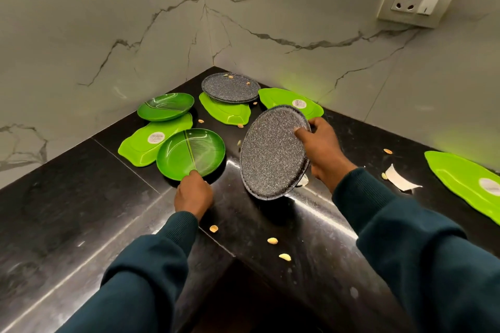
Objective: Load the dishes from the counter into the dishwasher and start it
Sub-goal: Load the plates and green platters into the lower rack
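Right hand (322, 151) fingers clamp the tilted grey plate (273, 154); left hand (193, 193) fingers seemingly pinch the green plate (190, 153) rim.

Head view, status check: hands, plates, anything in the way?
Right hand holds grey speckled plates tilted off counter. Left hand pinches round green plate rim. Nut shells litter counter.

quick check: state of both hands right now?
Left hand: pinches the near rim of the round green plate, which lies on the counter.
Right hand: grips the speckled grey plates, lifted and tilted.
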